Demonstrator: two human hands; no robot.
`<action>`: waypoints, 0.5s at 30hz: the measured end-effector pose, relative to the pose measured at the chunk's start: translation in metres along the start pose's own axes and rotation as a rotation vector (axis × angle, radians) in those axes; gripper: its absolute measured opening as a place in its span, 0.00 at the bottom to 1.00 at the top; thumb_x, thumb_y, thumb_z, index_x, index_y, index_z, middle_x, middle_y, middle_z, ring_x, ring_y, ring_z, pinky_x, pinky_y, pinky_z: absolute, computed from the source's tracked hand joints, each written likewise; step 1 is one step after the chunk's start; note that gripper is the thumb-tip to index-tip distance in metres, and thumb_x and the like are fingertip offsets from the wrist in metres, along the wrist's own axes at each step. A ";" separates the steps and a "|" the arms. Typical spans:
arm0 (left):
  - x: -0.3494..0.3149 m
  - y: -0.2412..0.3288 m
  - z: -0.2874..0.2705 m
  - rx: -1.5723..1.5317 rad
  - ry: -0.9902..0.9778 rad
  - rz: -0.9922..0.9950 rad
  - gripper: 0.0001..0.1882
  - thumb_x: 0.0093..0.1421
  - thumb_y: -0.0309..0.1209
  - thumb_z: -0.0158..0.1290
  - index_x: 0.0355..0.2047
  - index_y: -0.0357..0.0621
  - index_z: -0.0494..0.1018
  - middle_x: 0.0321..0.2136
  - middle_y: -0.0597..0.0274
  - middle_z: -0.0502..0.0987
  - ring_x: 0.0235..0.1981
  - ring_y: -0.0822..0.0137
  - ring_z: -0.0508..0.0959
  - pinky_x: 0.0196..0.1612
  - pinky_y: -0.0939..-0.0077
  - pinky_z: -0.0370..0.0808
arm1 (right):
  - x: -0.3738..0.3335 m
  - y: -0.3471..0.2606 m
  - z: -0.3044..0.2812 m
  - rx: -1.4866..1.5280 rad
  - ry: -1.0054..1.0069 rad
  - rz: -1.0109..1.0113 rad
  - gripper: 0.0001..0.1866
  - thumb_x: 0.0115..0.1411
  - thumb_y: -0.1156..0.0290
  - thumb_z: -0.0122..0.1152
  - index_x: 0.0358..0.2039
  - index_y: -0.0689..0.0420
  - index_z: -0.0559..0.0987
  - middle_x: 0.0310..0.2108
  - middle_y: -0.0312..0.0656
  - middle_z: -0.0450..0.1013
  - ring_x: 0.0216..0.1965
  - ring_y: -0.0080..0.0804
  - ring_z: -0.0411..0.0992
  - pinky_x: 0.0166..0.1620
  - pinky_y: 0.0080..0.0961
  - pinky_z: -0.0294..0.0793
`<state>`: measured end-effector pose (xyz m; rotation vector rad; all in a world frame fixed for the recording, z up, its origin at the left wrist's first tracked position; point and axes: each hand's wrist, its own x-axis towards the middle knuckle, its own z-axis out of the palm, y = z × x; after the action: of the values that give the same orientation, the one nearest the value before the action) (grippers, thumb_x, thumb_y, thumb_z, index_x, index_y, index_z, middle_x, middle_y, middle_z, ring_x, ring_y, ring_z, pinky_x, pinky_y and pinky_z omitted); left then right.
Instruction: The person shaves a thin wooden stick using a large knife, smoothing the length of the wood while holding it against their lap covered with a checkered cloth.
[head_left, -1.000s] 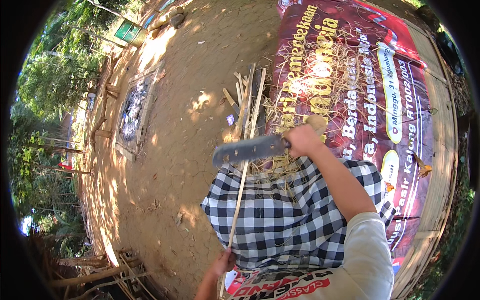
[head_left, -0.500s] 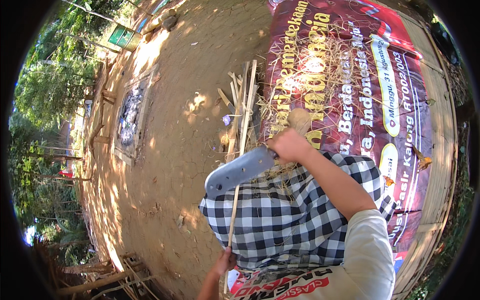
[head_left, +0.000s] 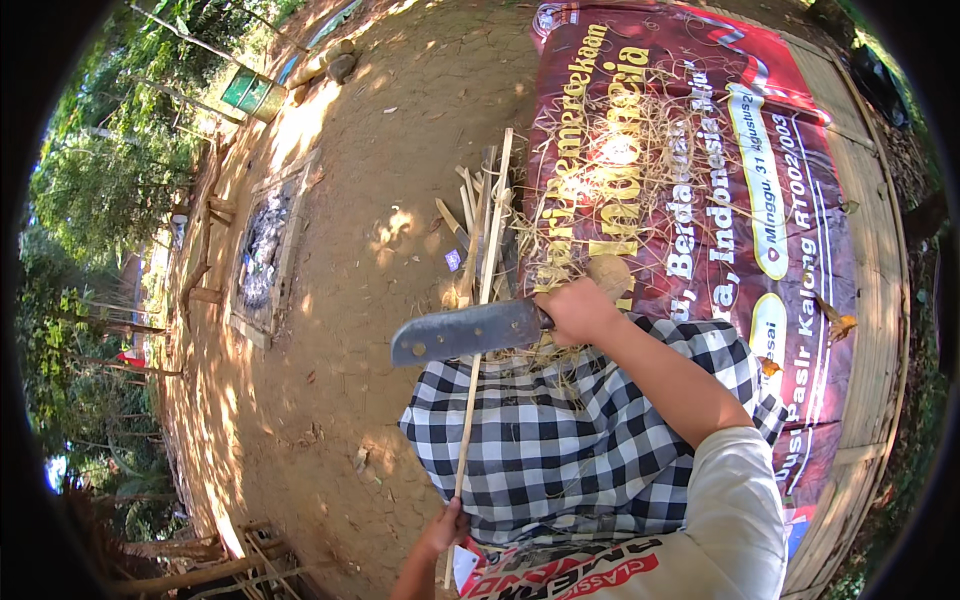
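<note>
My right hand [head_left: 580, 312] is closed round the handle of a broad-bladed machete [head_left: 466, 333]; the round wooden end of the handle [head_left: 609, 270] sticks out beyond the fist. The blade points left and lies across a long thin bamboo strip [head_left: 468, 420]. Low in the view, my left hand [head_left: 447, 525] grips the near end of this strip, which runs up over the black-and-white checked cloth [head_left: 540, 440] on my lap. Whether the blade's edge bites into the strip cannot be made out.
Several split bamboo pieces [head_left: 493, 215] lie ahead on the ground. A maroon printed banner [head_left: 740, 200], strewn with shavings [head_left: 650, 150], covers a bamboo platform [head_left: 868, 400] on the right. To the left are a framed ash pit [head_left: 265, 245], a green drum [head_left: 250, 92] and a wooden bench [head_left: 205, 245].
The machete has slid nearer along the strip at its handle end, and its blade has swung from slanting down-left to nearly level. My left hand keeps its hold low on the strip.
</note>
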<state>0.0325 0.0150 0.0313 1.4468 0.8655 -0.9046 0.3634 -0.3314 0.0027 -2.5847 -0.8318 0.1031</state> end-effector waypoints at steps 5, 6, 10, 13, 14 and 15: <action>0.000 0.000 -0.004 0.077 -0.016 0.024 0.29 0.68 0.58 0.30 0.18 0.51 0.54 0.10 0.69 0.53 0.09 0.71 0.55 0.14 0.74 0.53 | 0.010 0.039 -0.004 -0.055 0.144 0.170 0.14 0.41 0.67 0.65 0.31 0.57 0.77 0.26 0.45 0.77 0.31 0.43 0.78 0.36 0.37 0.77; 0.002 -0.002 -0.008 0.071 -0.005 0.023 0.29 0.68 0.58 0.30 0.18 0.51 0.54 0.10 0.68 0.54 0.09 0.71 0.55 0.14 0.74 0.54 | 0.012 0.049 -0.006 0.037 0.194 0.401 0.14 0.42 0.68 0.63 0.31 0.58 0.78 0.27 0.47 0.77 0.32 0.46 0.77 0.37 0.38 0.77; 0.005 -0.004 -0.002 0.121 0.054 0.094 0.31 0.68 0.57 0.30 0.15 0.50 0.56 0.09 0.69 0.56 0.09 0.71 0.57 0.14 0.75 0.55 | -0.007 0.078 -0.015 0.326 0.317 0.952 0.13 0.45 0.69 0.61 0.31 0.62 0.79 0.28 0.52 0.78 0.33 0.50 0.78 0.40 0.41 0.77; 0.010 0.000 -0.006 0.194 0.071 0.126 0.33 0.68 0.58 0.30 0.12 0.50 0.56 0.08 0.69 0.57 0.09 0.71 0.58 0.15 0.75 0.56 | -0.019 0.072 -0.020 0.238 0.272 0.869 0.13 0.45 0.69 0.60 0.31 0.62 0.80 0.30 0.54 0.78 0.34 0.51 0.78 0.41 0.41 0.77; 0.012 -0.003 -0.006 0.209 0.066 0.121 0.33 0.68 0.58 0.30 0.12 0.50 0.56 0.08 0.69 0.57 0.09 0.71 0.59 0.15 0.75 0.57 | -0.018 0.065 -0.023 0.203 0.243 0.822 0.13 0.45 0.69 0.60 0.31 0.62 0.80 0.30 0.54 0.78 0.35 0.51 0.78 0.41 0.41 0.77; 0.016 -0.010 -0.013 0.149 0.023 0.113 0.33 0.68 0.58 0.30 0.12 0.50 0.57 0.09 0.69 0.58 0.09 0.71 0.58 0.15 0.75 0.56 | -0.012 0.060 -0.017 0.207 0.247 0.800 0.13 0.45 0.69 0.60 0.30 0.62 0.80 0.30 0.55 0.77 0.35 0.52 0.77 0.42 0.42 0.77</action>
<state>0.0312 0.0286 0.0131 1.6210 0.7373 -0.8836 0.3890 -0.3883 -0.0071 -2.4983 0.3110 0.0899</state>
